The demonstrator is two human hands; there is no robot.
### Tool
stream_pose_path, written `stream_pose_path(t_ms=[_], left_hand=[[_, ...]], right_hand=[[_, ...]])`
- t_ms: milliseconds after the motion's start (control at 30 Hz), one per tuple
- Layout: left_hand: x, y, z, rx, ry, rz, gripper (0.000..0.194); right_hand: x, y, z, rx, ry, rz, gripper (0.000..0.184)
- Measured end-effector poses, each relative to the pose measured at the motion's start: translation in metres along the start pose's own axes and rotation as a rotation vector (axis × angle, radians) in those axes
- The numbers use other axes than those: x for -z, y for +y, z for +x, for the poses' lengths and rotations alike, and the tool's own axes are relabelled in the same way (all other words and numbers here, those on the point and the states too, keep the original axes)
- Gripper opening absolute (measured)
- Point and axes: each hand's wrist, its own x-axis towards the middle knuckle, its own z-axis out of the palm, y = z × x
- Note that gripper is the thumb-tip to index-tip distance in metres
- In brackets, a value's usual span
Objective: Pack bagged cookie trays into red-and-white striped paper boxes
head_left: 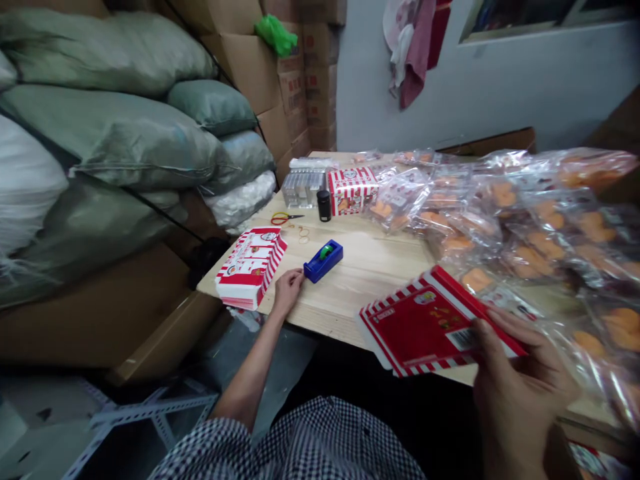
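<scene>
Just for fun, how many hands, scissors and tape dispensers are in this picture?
Hands: 2 (left hand, right hand)
Scissors: 1
Tape dispensers: 1
Total: 4

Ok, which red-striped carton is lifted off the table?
The flat carton in the right hand, barcode showing; stack and box rest on the table.

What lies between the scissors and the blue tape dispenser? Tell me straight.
Rubber bands lie on the wooden table between the red-handled scissors and the blue tape dispenser, as the head view shows.
</scene>
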Motion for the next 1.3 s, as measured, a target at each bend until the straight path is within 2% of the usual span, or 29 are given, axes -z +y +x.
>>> stream_pose_path(t_ms=[67,167,233,300,400,467,533,633,733,800,833,933,967,1000,1067,1133,1200,1300], left_hand=[[-0.005,0.016,-0.013,-0.024,0.025,-0.016,0.023],[-0.025,0.058,-0.046,-0.064,-0.021,-0.104,0.030],[-0.042,0.093,-0.073,-0.111,-0.120,-0.269,0.029],[-0.060,0.125,-0.096,-0.079,-0.250,-0.431,0.032],[-0.079,0.151,-0.115,0.036,-0.403,-0.618,0.076],[-0.086,0.154,-0.118,0.093,-0.428,-0.666,0.097],[-0.092,0.148,-0.118,0.149,-0.415,-0.686,0.103],[-0.098,0.134,-0.118,0.238,-0.416,-0.700,0.100],[-0.103,0.119,-0.121,0.246,-0.447,-0.609,0.090],[-0.105,0.111,-0.121,0.178,-0.424,-0.495,0.081],[-0.105,0.108,-0.119,0.111,-0.369,-0.419,0.078],[-0.099,0.109,-0.109,-0.224,-0.117,-0.144,0.080],[-0.095,0.112,-0.104,-0.356,-0.086,-0.062,0.080],[-0.091,0.116,-0.099,-0.482,-0.116,-0.002,0.075],[-0.083,0.127,-0.090,-0.693,-0.286,0.056,0.051],[-0.079,0.136,-0.082,-0.827,-0.455,0.077,0.028],[-0.081,0.138,-0.077,-0.897,-0.534,0.105,0.022],[-0.089,0.129,-0.075,-0.887,-0.561,0.141,0.022]], right_hand=[[-0.015,0.003,-0.004,0.134,-0.022,-0.034,0.012],[-0.032,0.016,-0.012,0.226,-0.208,-0.098,0.010],[-0.037,0.024,-0.018,0.271,-0.298,-0.138,0.017],[-0.037,0.027,-0.023,0.304,-0.349,-0.160,0.023],[-0.036,0.025,-0.028,0.331,-0.394,-0.165,0.027],[-0.036,0.024,-0.030,0.348,-0.409,-0.158,0.027],[-0.035,0.024,-0.032,0.357,-0.423,-0.145,0.029],[-0.033,0.025,-0.034,0.358,-0.432,-0.125,0.032],[-0.032,0.024,-0.034,0.355,-0.416,-0.115,0.032],[-0.031,0.020,-0.032,0.346,-0.423,-0.104,0.030],[-0.030,0.018,-0.031,0.336,-0.434,-0.095,0.029],[-0.027,0.009,-0.021,0.272,-0.486,-0.062,0.026],[-0.025,0.006,-0.017,0.241,-0.508,-0.047,0.025],[-0.023,0.003,-0.012,0.209,-0.533,-0.028,0.024],[-0.018,-0.001,-0.001,0.138,-0.599,0.017,0.020],[-0.015,-0.001,0.008,0.064,-0.666,0.053,0.016],[-0.014,0.004,0.013,-0.023,-0.683,0.062,0.009],[-0.014,0.017,0.012,-0.208,-0.589,0.060,0.008]])
